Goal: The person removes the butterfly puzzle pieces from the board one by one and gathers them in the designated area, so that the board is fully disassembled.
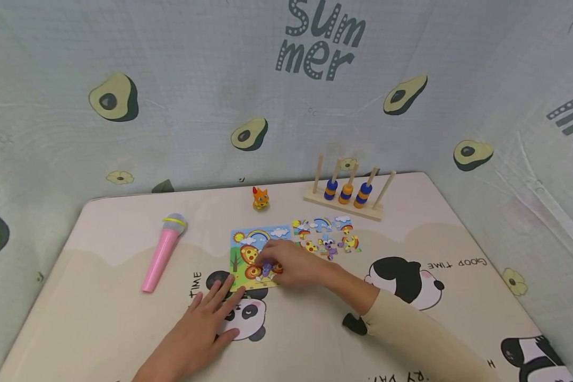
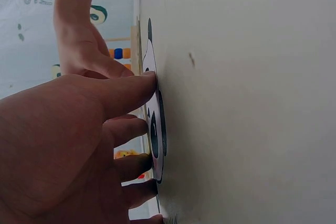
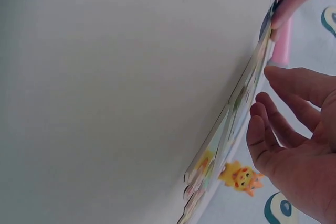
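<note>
A jigsaw puzzle board (image 1: 237,263) with a sun, rainbow and tree lies mid-table. My right hand (image 1: 293,263) is over its right side, fingertips down by the purple figure. In the right wrist view, the right hand's fingers (image 3: 256,129) are loosely bent, thumb apart from them, and no piece shows between them. Palm down, my left hand (image 1: 200,321) rests on the panda print with fingers spread, fingertips at the board's lower-left edge. Loose puzzle pieces (image 1: 328,245) lie in two rows right of the board. The right hand hides part of the picture.
A pink toy microphone (image 1: 159,257) lies at the left. Behind the board stands a small orange animal figure (image 1: 260,198). At the back right is a wooden peg stand (image 1: 344,204) with blue and orange rings. A printed cloth wall (image 1: 196,95) borders the table's back.
</note>
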The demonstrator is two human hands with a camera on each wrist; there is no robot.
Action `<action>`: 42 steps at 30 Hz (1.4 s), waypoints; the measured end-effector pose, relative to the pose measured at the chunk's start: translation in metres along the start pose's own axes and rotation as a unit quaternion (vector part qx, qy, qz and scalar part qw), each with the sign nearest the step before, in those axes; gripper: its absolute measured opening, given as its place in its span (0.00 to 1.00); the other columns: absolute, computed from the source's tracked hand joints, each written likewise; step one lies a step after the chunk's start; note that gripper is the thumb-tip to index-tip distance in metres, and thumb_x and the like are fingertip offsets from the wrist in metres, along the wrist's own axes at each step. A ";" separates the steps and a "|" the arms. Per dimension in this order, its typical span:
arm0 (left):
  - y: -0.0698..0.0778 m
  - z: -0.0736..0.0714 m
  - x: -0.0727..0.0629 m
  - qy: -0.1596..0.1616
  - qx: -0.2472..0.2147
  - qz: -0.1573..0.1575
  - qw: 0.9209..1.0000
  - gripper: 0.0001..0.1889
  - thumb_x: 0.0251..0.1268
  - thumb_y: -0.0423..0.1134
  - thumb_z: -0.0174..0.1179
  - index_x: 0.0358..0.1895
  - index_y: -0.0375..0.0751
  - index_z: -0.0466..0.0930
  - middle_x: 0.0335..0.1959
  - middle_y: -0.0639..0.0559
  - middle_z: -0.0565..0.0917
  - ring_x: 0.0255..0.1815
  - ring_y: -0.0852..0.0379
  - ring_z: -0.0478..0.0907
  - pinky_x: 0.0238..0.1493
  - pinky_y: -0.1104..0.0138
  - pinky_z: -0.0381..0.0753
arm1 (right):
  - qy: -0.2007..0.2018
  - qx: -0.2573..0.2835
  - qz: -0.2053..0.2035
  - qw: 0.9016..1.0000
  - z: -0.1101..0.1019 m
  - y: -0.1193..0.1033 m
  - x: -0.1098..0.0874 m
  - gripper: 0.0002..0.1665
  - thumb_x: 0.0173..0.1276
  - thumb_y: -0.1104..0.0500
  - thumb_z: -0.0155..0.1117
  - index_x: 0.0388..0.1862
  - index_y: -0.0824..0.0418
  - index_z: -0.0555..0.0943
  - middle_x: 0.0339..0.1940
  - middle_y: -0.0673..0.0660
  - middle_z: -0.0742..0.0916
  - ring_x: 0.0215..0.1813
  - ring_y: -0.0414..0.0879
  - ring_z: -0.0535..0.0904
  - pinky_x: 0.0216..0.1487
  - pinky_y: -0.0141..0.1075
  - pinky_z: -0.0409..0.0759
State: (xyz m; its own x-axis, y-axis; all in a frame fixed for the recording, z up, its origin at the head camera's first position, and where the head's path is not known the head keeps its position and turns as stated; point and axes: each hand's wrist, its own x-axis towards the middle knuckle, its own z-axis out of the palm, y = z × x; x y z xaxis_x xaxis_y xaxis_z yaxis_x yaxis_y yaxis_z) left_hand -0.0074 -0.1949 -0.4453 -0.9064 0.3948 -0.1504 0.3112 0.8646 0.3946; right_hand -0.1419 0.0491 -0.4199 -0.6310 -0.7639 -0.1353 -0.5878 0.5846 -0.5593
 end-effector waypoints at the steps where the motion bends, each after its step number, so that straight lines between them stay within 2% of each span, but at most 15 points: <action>1: 0.000 0.000 0.000 -0.002 -0.002 -0.002 1.000 0.38 0.71 0.55 0.65 0.81 0.52 0.64 0.86 0.46 0.55 0.84 0.35 0.55 0.78 0.34 0.58 | -0.002 -0.002 -0.001 1.000 0.000 -0.001 0.001 0.24 0.67 0.68 0.69 0.61 0.53 0.86 0.57 0.48 0.84 0.58 0.42 0.78 0.66 0.37 0.79; 12: 0.001 -0.001 0.002 -0.016 -0.012 -0.012 1.000 0.39 0.71 0.57 0.65 0.81 0.53 0.64 0.86 0.48 0.55 0.85 0.36 0.54 0.78 0.33 0.56 | -0.020 -0.020 0.011 1.000 0.007 -0.004 0.012 0.26 0.66 0.68 0.68 0.61 0.49 0.86 0.59 0.46 0.85 0.63 0.42 0.76 0.74 0.41 0.73; 27: 0.001 -0.001 0.003 -0.022 -0.012 -0.021 0.999 0.39 0.70 0.57 0.65 0.81 0.53 0.64 0.87 0.48 0.54 0.85 0.36 0.53 0.79 0.34 0.55 | -0.015 -0.018 0.015 1.000 0.007 -0.005 0.013 0.25 0.66 0.66 0.69 0.60 0.49 0.86 0.57 0.46 0.85 0.61 0.41 0.76 0.72 0.41 0.74; 42: 0.003 -0.001 0.002 -0.020 -0.008 -0.018 1.000 0.39 0.71 0.57 0.65 0.81 0.52 0.64 0.86 0.47 0.55 0.85 0.36 0.53 0.79 0.34 0.55 | -0.013 -0.038 0.030 0.999 0.008 -0.008 0.014 0.24 0.69 0.64 0.69 0.64 0.51 0.84 0.60 0.47 0.84 0.65 0.44 0.76 0.75 0.42 0.73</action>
State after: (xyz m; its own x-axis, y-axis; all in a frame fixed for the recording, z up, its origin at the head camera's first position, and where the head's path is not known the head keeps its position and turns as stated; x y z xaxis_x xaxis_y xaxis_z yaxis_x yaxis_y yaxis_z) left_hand -0.0084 -0.1922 -0.4431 -0.9044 0.3765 -0.2009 0.2741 0.8733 0.4028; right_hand -0.1420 0.0322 -0.4239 -0.6531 -0.7334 -0.1888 -0.5863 0.6475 -0.4868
